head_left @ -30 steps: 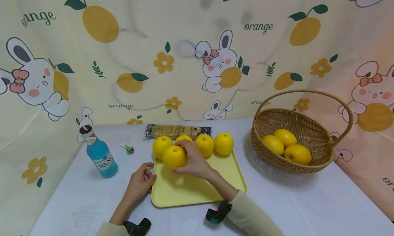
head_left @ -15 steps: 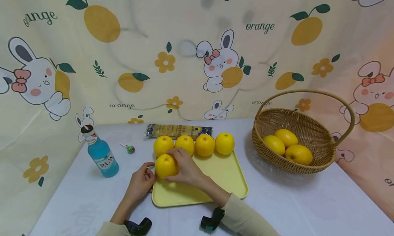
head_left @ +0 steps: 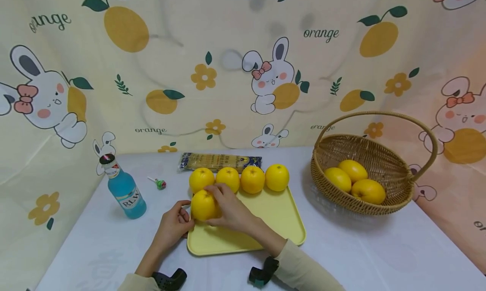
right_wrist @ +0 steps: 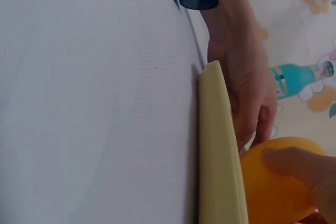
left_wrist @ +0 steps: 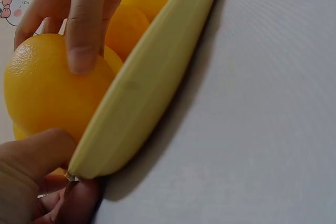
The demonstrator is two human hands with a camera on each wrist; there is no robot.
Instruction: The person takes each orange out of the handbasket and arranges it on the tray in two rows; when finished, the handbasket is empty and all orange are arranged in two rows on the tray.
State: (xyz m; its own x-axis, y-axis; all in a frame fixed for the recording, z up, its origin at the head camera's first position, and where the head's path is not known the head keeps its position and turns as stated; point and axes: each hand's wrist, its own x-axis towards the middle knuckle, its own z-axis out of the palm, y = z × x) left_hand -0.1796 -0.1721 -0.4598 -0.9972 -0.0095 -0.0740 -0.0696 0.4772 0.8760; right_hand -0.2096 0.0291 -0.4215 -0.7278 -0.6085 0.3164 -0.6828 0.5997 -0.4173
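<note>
A yellow tray (head_left: 258, 223) lies on the white table with a row of several yellow-orange fruits (head_left: 252, 179) along its far edge. My right hand (head_left: 233, 208) grips another orange fruit (head_left: 203, 205) at the tray's left side, in front of the leftmost one of the row. My left hand (head_left: 172, 225) pinches the tray's left rim; in the left wrist view its thumb and fingers (left_wrist: 42, 153) hold the tray edge (left_wrist: 142, 93), close against the gripped fruit (left_wrist: 55, 87). The right wrist view shows my right thumb (right_wrist: 296, 163) on that fruit (right_wrist: 273, 187).
A wicker basket (head_left: 364, 144) with three yellow fruits stands at the right. Behind the tray lies a long plastic-wrapped package (head_left: 220, 161). At the left are a blue bottle (head_left: 127, 194) and a small lollipop (head_left: 161, 184).
My right hand has brought the fruit left and nearer to me, from over the row to the tray's left side. Over the last half second little has changed; my left hand stays at the rim.
</note>
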